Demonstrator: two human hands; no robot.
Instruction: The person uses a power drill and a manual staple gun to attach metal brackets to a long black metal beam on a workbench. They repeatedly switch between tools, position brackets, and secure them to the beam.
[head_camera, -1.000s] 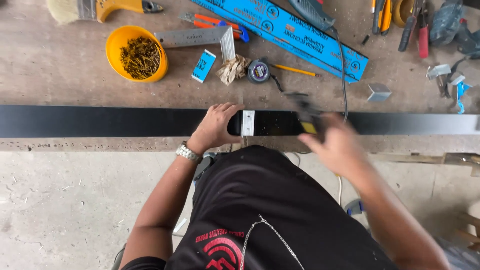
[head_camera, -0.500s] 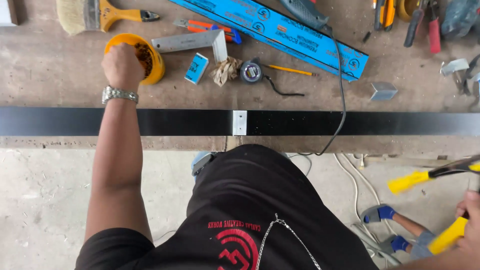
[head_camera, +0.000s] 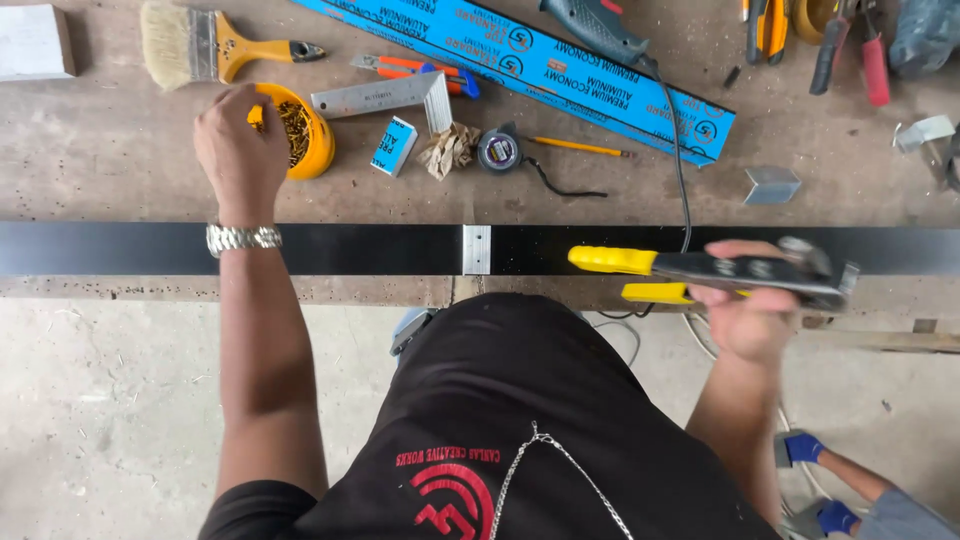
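Observation:
My left hand (head_camera: 238, 150) reaches into a yellow bowl of small brass screws (head_camera: 298, 128) at the upper left of the bench, fingers dipped among the screws; whether it grips any is hidden. My right hand (head_camera: 748, 305) holds a rivet tool with yellow handles (head_camera: 700, 270) level over a long black metal bar (head_camera: 340, 249). The bar runs across the bench's front edge and carries a small silver bracket (head_camera: 477, 249) at its middle, left of the tool's handles.
On the bench lie a paintbrush (head_camera: 215, 45), a metal square (head_camera: 395, 95), a small blue box (head_camera: 393, 146), a tape measure (head_camera: 499, 151), a pencil (head_camera: 578, 147), a long blue box (head_camera: 560, 62) and pliers at top right. Another person's blue-gloved hand (head_camera: 802, 448) is on the floor at lower right.
My right hand has brought the yellow-handled tool up from the lower right to over the black bar. My left hand has stayed at the screw bowl.

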